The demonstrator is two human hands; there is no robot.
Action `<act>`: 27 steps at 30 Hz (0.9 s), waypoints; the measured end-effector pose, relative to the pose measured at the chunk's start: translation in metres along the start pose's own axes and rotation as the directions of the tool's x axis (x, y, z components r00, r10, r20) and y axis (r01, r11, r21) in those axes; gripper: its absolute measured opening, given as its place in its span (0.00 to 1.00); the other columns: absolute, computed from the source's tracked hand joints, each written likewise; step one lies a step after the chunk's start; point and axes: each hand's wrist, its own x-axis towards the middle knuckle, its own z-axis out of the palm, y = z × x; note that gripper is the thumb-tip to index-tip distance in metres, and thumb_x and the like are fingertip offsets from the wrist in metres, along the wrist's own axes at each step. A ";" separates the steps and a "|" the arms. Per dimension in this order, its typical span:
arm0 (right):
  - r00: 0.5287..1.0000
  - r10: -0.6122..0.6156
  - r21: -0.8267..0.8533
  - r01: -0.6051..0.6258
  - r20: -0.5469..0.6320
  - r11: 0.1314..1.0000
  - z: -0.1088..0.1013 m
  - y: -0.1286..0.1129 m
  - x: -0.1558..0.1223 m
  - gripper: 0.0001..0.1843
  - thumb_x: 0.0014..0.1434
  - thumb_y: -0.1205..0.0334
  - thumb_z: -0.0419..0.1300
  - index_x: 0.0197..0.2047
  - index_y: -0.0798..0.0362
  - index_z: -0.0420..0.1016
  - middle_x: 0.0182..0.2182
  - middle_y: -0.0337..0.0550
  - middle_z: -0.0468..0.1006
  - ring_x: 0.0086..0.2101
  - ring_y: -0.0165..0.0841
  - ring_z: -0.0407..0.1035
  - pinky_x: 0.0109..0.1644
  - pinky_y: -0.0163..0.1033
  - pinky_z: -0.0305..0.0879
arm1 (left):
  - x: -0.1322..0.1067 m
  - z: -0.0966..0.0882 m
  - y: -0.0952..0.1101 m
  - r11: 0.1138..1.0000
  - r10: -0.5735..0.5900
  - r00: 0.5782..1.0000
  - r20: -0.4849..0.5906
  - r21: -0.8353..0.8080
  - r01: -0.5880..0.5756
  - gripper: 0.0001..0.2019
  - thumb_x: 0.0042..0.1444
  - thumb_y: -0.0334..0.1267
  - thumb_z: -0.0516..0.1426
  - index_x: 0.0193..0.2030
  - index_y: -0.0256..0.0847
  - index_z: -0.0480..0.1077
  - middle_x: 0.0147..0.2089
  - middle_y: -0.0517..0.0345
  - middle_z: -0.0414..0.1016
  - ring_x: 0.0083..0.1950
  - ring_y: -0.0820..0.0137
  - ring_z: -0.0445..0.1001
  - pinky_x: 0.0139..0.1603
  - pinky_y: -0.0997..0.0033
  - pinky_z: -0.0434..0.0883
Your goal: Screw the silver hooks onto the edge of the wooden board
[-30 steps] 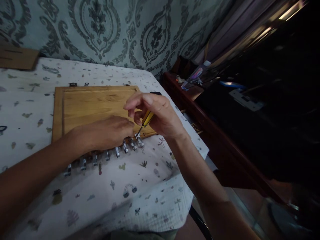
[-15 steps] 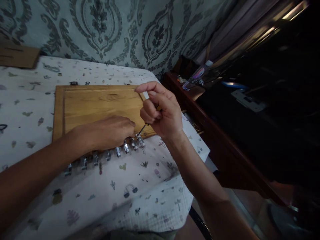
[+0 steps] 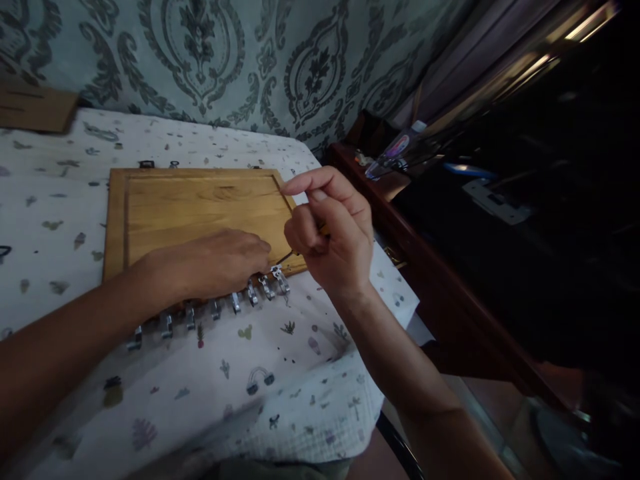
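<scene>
A wooden board (image 3: 200, 207) lies on a patterned white cloth. Along its near edge runs a row of several small metal clips (image 3: 235, 301). My left hand (image 3: 220, 263) rests palm down on the board's near edge, fingers curled over it just above the clips. My right hand (image 3: 333, 230) is closed round a screwdriver (image 3: 287, 256) with a yellow handle, mostly hidden in the fist. The thin shaft points down and left, its tip just above the rightmost clip (image 3: 281, 277).
The patterned cloth (image 3: 210, 380) covers a table against a damask-patterned wall. A brown wooden piece (image 3: 35, 110) lies at the far left. To the right stands a dark wooden shelf (image 3: 400, 220) with a plastic bottle (image 3: 395, 150) and clutter.
My right hand has turned on the screwdriver, hiding the yellow handle inside the fist, and shifted slightly right. The shaft tip has lifted a little off the rightmost clip. The left hand has stayed put.
</scene>
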 end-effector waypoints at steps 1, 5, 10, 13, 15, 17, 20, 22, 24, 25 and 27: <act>1.000 0.000 -0.009 0.000 -0.009 1.000 -0.001 -0.002 0.000 0.08 0.64 0.53 0.57 0.37 0.44 0.75 0.13 0.26 0.46 0.14 0.25 0.38 0.18 0.35 0.43 | 0.000 -0.001 0.001 1.000 -0.008 1.000 0.023 -0.007 0.008 0.12 0.59 0.23 0.53 0.37 0.38 0.76 0.37 0.57 0.77 0.37 0.70 0.70 0.37 0.71 0.61; 0.995 0.010 -0.023 -0.012 -0.095 1.000 -0.003 -0.007 0.001 0.07 0.61 0.51 0.60 0.35 0.44 0.73 0.12 0.25 0.43 0.14 0.25 0.35 0.17 0.35 0.41 | 0.000 -0.005 0.005 0.999 -0.042 0.997 0.065 -0.020 0.043 0.12 0.61 0.23 0.51 0.37 0.38 0.75 0.36 0.56 0.75 0.37 0.69 0.68 0.37 0.68 0.58; 0.996 0.003 0.036 0.000 -0.093 0.999 -0.007 -0.005 -0.002 0.05 0.63 0.59 0.57 0.37 0.48 0.73 0.13 0.24 0.44 0.14 0.23 0.34 0.17 0.31 0.40 | 0.002 -0.002 0.002 0.997 -0.066 0.995 0.079 -0.026 0.068 0.11 0.64 0.29 0.52 0.36 0.40 0.76 0.36 0.56 0.74 0.38 0.68 0.71 0.37 0.67 0.58; 0.996 0.023 0.042 -0.019 -0.090 0.999 -0.009 -0.004 -0.003 0.05 0.64 0.62 0.56 0.38 0.49 0.72 0.13 0.23 0.45 0.14 0.22 0.34 0.18 0.29 0.41 | 0.003 0.000 0.000 0.998 -0.058 0.996 0.065 -0.031 0.060 0.11 0.65 0.31 0.52 0.37 0.40 0.76 0.36 0.56 0.75 0.38 0.67 0.71 0.37 0.67 0.58; 0.996 0.031 0.040 -0.028 -0.086 0.999 -0.010 -0.004 -0.004 0.05 0.64 0.62 0.56 0.38 0.49 0.72 0.13 0.23 0.44 0.14 0.22 0.35 0.18 0.29 0.42 | 0.003 0.000 -0.001 0.998 -0.051 0.997 0.059 -0.032 0.053 0.11 0.65 0.32 0.52 0.37 0.40 0.76 0.36 0.56 0.75 0.38 0.68 0.71 0.37 0.67 0.59; 0.995 0.040 0.030 -0.038 -0.088 0.999 -0.010 -0.004 -0.004 0.04 0.65 0.61 0.55 0.38 0.49 0.71 0.14 0.23 0.44 0.14 0.22 0.36 0.18 0.28 0.42 | 0.003 0.000 -0.001 0.999 -0.040 0.997 0.060 -0.028 0.041 0.11 0.65 0.31 0.52 0.37 0.40 0.76 0.36 0.56 0.75 0.38 0.68 0.71 0.38 0.67 0.59; 0.995 0.041 0.026 -0.039 -0.090 0.999 -0.010 -0.003 -0.004 0.04 0.64 0.62 0.55 0.39 0.49 0.71 0.14 0.23 0.44 0.14 0.22 0.37 0.19 0.29 0.43 | 0.003 0.000 0.000 0.999 -0.026 0.998 0.055 -0.022 0.027 0.12 0.66 0.30 0.51 0.37 0.40 0.75 0.36 0.56 0.75 0.38 0.68 0.70 0.38 0.67 0.59; 0.995 0.040 0.026 -0.038 -0.090 0.999 -0.011 -0.003 -0.004 0.03 0.63 0.62 0.56 0.39 0.49 0.71 0.13 0.23 0.44 0.14 0.23 0.36 0.18 0.29 0.42 | 0.003 0.001 0.000 0.999 -0.027 0.998 0.051 -0.019 0.028 0.12 0.66 0.30 0.51 0.36 0.40 0.75 0.36 0.56 0.75 0.37 0.69 0.69 0.38 0.67 0.59; 0.994 0.043 0.016 -0.042 -0.102 0.999 -0.011 -0.002 -0.003 0.03 0.63 0.62 0.56 0.38 0.49 0.71 0.13 0.23 0.45 0.14 0.23 0.36 0.18 0.30 0.42 | 0.003 0.001 0.000 0.999 -0.029 0.998 0.047 -0.016 0.030 0.10 0.65 0.29 0.52 0.36 0.39 0.75 0.36 0.56 0.75 0.37 0.68 0.69 0.38 0.67 0.59; 0.993 0.045 0.009 -0.044 -0.113 0.999 -0.011 -0.002 -0.003 0.04 0.63 0.61 0.56 0.38 0.48 0.72 0.13 0.23 0.45 0.14 0.23 0.36 0.18 0.30 0.42 | 0.003 0.001 0.000 0.999 -0.030 0.999 0.044 -0.016 0.030 0.10 0.64 0.29 0.53 0.36 0.39 0.75 0.35 0.56 0.75 0.37 0.68 0.69 0.38 0.67 0.59; 0.989 0.042 -0.004 -0.043 -0.144 0.999 -0.011 0.000 -0.003 0.04 0.63 0.60 0.56 0.38 0.48 0.72 0.13 0.23 0.45 0.14 0.24 0.37 0.18 0.30 0.42 | 0.003 0.001 -0.001 0.999 -0.027 0.999 0.042 -0.018 0.028 0.10 0.64 0.28 0.53 0.36 0.39 0.75 0.36 0.56 0.75 0.38 0.68 0.70 0.38 0.67 0.59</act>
